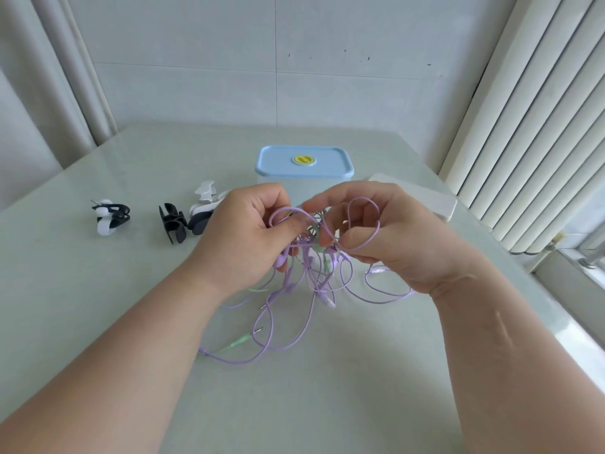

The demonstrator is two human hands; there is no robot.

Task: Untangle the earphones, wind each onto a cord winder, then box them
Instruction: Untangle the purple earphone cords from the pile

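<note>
Earphones (311, 257): a knot of lilac cords with at least one pale green cord mixed in. It is held up at frame centre, and loose loops and plugs trail down onto the table (98, 290) toward lower centre.

Left hand (245, 231): fingers curled, pinching a lilac loop at the top of the knot. Right hand (389, 231): thumb and forefinger closed on a neighbouring loop, with a ring of cord standing above the fingers. The two hands nearly touch.

Step in hand, by my reading, is untangling, and it is at an early stage; no cord looks free.

- Pulling the hands apart would likely cinch the knot. Better to spread it slack, pick one end and feed that back through each loop.
- The green plug (240, 341), lying on the table lower left of the tangle, looks like the easiest end to trace, since its colour stands out.
- Lowering the bundle onto the table should show the crossings more clearly.

Left of centre are the cord winders (172, 222), black and white, with one set farther left. Behind the hands is the box (304, 162), its blue lid on. A flat white object (425, 199) lies at the right; I cannot tell what it is.
</note>
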